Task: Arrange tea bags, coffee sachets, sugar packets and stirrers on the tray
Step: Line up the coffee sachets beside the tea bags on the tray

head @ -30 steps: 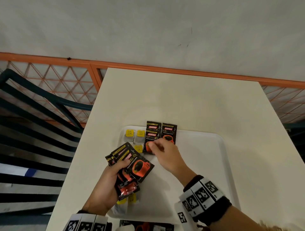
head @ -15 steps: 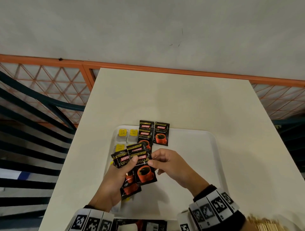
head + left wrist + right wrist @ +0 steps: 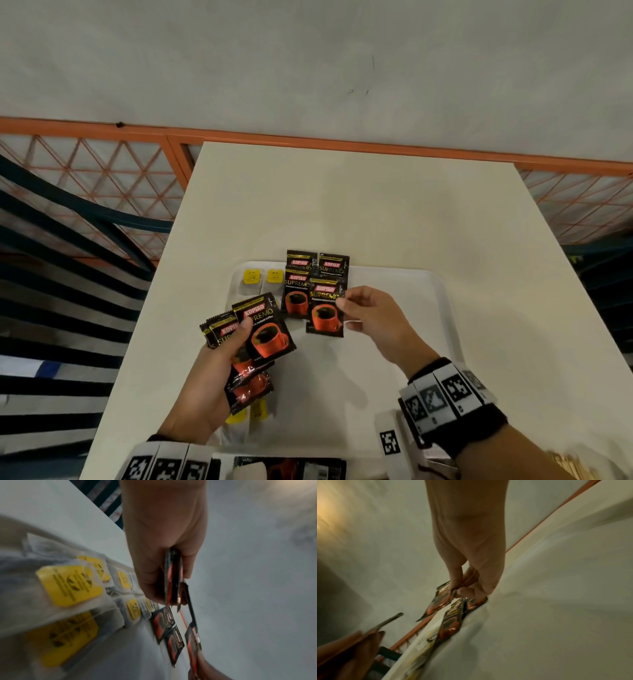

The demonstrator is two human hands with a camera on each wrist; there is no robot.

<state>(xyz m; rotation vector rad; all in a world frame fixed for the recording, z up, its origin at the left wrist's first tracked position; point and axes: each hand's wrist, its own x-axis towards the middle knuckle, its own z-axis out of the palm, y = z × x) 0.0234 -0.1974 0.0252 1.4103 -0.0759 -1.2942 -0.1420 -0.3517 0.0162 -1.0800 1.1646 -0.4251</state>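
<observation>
A white tray (image 3: 424, 308) lies on the table. My left hand (image 3: 219, 370) grips a fanned stack of black coffee sachets (image 3: 263, 329) over the tray's left side; the same stack (image 3: 173, 580) shows edge-on in the left wrist view. My right hand (image 3: 370, 315) pinches one coffee sachet (image 3: 325, 311) by its right edge, above the tray; the right wrist view shows that sachet (image 3: 440, 599) between thumb and finger. Three more coffee sachets (image 3: 301, 274) lie at the tray's far edge. Tea bags with yellow tags (image 3: 251, 277) lie at its far left, and more tea bags (image 3: 68, 585) fill the left wrist view.
The cream table (image 3: 342, 205) stands against an orange lattice railing (image 3: 102, 178). A dark slatted chair (image 3: 51, 308) is at the left. More tea bags (image 3: 246, 414) lie under my left hand, and more packets (image 3: 284, 469) sit at the near edge.
My right hand has drawn one sachet off the left hand's stack and carried it right and away, beside the sachets lying at the far edge. The left hand keeps its stack.
</observation>
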